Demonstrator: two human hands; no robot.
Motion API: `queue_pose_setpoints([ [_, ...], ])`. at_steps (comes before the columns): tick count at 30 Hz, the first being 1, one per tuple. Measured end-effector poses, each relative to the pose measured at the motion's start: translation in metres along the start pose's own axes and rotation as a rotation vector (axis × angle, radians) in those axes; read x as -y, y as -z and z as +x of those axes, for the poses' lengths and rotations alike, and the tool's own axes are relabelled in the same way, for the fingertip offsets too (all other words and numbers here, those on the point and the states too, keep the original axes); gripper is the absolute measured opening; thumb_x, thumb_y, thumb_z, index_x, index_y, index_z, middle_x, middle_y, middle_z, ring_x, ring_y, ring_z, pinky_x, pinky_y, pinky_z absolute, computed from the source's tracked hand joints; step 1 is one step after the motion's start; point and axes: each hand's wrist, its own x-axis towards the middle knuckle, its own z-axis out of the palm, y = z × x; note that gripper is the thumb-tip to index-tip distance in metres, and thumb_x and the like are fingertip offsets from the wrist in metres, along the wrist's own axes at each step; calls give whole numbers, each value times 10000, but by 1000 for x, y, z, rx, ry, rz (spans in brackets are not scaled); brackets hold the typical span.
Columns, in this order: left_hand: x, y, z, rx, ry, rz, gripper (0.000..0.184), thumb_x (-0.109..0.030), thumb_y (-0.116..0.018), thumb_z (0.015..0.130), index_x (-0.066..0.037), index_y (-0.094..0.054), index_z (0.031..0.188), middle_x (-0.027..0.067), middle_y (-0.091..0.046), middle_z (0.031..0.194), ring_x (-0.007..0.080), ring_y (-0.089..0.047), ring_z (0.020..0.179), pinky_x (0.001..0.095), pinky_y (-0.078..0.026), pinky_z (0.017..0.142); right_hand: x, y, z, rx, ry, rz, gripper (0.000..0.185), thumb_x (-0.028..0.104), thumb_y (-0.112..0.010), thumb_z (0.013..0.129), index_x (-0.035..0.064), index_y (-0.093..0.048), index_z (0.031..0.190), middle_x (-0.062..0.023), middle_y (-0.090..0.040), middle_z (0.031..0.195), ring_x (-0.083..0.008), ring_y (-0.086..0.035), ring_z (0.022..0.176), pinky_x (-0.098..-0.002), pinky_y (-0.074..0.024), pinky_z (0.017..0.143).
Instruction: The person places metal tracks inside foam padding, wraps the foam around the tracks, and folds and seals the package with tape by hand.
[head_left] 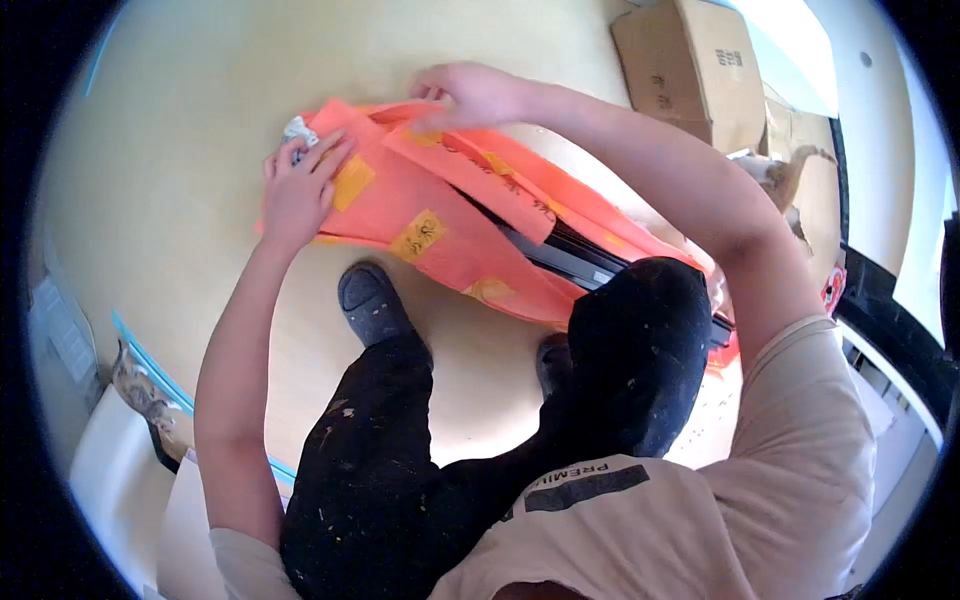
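Observation:
A long bundle in orange-pink sheeting (400, 200) lies slantwise on the floor, with yellow tape pieces (418, 235) stuck on it, some bearing dark writing. Where the sheeting parts, black bars (565, 255) show. My left hand (302, 188) rests with fingers spread on the sheeting at the bundle's far left end, beside a crumpled whitish piece (298, 131). At the upper edge, my right hand (462, 97) has its fingers curled against the orange sheeting; what its fingertips hold is too blurred to make out.
A cardboard box (695, 75) stands at the upper right, with a brown-and-white cat (785, 178) near it. Another cat (140, 385) is at the lower left by a blue strip (150, 362). My knee and slippered foot (372, 300) are close to the bundle.

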Motion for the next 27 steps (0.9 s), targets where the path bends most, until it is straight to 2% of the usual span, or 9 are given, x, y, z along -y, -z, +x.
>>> queue_pose_setpoints([
  [3,-9,-3,-3,-54,44,11,556,-149,-654,889,-267,-599,1430,-106,-535,1501,265,-488,1239,445,-371,1080,-7,-7,-81,-29,-177,-256,884,613,-756,833,64,-490,1473,-230,-533,1461,-364,-543,1323,-457,-429,1121],
  [6,-13,-3,-3,-75,47,36,549,-230,-674,909,-270,-583,1449,-95,-516,1523,276,-474,1273,471,-350,1090,-23,-22,-112,92,-400,-45,930,614,-761,828,31,-472,1492,-255,-552,1445,-373,-564,1304,-455,-439,1112],
  [7,-14,-4,-5,-77,38,39,549,-230,-674,909,-270,-583,1449,-95,-516,1523,276,-474,1273,471,-350,1090,-30,-26,-114,83,-404,-43,930,614,-761,828,31,-472,1492,-255,-552,1445,-373,-564,1304,-455,-439,1112],
  [9,-21,2,-9,1,34,26,608,-354,-709,901,-264,-553,1482,-60,-464,1572,294,-411,1399,541,-280,1162,-31,-31,-110,347,-386,187,965,622,-774,814,-15,-475,1475,-282,-567,1421,-385,-583,1277,-447,-450,1100],
  [12,-36,1,-14,48,1,27,714,-449,-729,874,-257,-504,1524,-27,-408,1614,309,-287,1522,617,-169,1217,-16,-48,-114,231,-376,454,957,611,-788,809,-48,-500,1441,-291,-593,1381,-385,-599,1257,-436,-468,1077],
  [17,-51,0,-13,86,43,67,795,-479,-745,849,-251,-460,1555,-17,-384,1631,311,-211,1566,647,-101,1233,21,-93,-121,-41,-165,-26,927,403,-768,840,-67,-287,1478,-319,-623,1180,-451,-605,1184,-493,-484,1041],
  [18,-51,1,-12,58,55,56,813,-480,-751,843,-250,-450,1562,-16,-382,1632,315,-212,1565,650,-102,1230,20,-91,-118,-45,-155,-27,927,403,-768,840,-67,-287,1478,-319,-623,1180,-451,-605,1184,-493,-484,1041],
  [20,-48,4,-13,36,43,32,844,-496,-765,822,-251,-447,1564,-17,-380,1634,315,-209,1566,653,-99,1230,15,-86,-113,-26,-136,31,702,374,-760,847,-72,-418,1268,-314,-626,1131,-448,-635,1120,-518,-531,947],
  [27,-56,41,-17,55,-20,-12,1011,-523,-846,683,-223,-447,1562,-5,-395,1626,288,-216,1571,647,-131,1242,21,-74,-116,36,-209,-38,769,258,-756,839,-44,-357,1423,-300,-615,1168,-450,-636,1097,-486,-521,963],
])
